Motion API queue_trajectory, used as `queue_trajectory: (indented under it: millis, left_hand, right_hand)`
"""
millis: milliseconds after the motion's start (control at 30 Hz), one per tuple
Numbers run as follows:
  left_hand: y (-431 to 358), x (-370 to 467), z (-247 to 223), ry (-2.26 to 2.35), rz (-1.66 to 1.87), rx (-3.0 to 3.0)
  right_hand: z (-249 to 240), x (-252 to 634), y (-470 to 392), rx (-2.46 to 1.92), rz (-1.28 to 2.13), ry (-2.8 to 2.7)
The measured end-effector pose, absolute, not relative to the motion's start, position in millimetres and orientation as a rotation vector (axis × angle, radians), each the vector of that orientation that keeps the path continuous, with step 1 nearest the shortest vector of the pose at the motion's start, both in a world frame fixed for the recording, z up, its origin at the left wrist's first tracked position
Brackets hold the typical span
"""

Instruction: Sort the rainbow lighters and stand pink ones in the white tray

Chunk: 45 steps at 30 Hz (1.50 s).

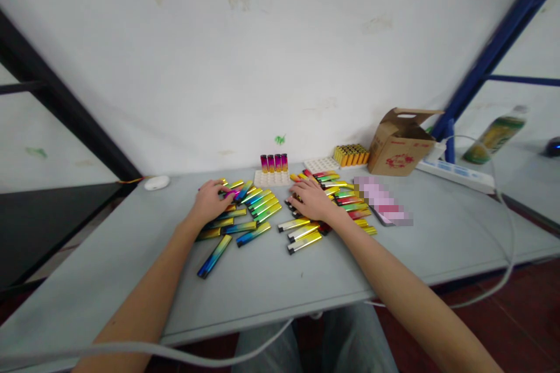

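My left hand point(213, 201) is at the left pile of shiny lighters, its fingers closed around a magenta lighter point(233, 193). My right hand point(310, 197) rests over the right pile with its fingers spread, palm down on several lighters. Blue-and-yellow lighters point(254, 234) and green-and-yellow ones point(268, 212) lie between and below the hands. Near the right wrist are white-and-yellow lighters point(305, 243). Behind the piles, a white holed tray point(272, 179) holds several upright magenta-and-orange lighters point(275, 163).
At the back are another white tray point(321, 164), a block of upright orange lighters point(351, 155) and an open cardboard box point(396, 148). A power strip point(457, 176) and bottle point(494, 135) stand right. A white case point(157, 183) lies left; a cable point(510, 233) hangs over the edge.
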State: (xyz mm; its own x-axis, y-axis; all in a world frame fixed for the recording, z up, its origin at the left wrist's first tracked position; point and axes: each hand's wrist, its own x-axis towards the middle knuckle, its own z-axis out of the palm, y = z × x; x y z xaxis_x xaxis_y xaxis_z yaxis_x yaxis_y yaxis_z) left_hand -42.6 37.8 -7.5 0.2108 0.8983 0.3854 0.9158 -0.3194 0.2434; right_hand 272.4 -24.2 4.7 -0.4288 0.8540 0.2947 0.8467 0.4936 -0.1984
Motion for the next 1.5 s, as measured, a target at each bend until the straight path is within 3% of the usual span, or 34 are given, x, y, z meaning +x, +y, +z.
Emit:
queue_trajectory:
  millis: [433,767,933,1200,1500]
  left_hand:
    - [39.8,-43.0,-11.9,-1.816,-0.724,-2.401]
    - [12.7,-19.2,20.3,-1.602,-1.409,-2.175]
    - [-1.7,0.6,30.0,-1.518,-1.586,-2.267]
    - [-24.7,40.8,26.8,-1.48,-1.659,-2.655]
    - [-31.0,50.4,26.8,-1.624,-2.107,-2.781]
  right_hand:
    - [4.9,271.9,-24.4,-1.419,0.028,-2.382]
    - [4.8,272.9,-23.5,-1.354,0.033,-2.35]
    - [14.4,268.6,-27.9,-1.174,0.078,-2.213]
    - [21.1,248.1,-42.9,-0.925,0.314,-2.137]
    - [25.6,241.6,-43.9,-0.829,0.826,-1.957]
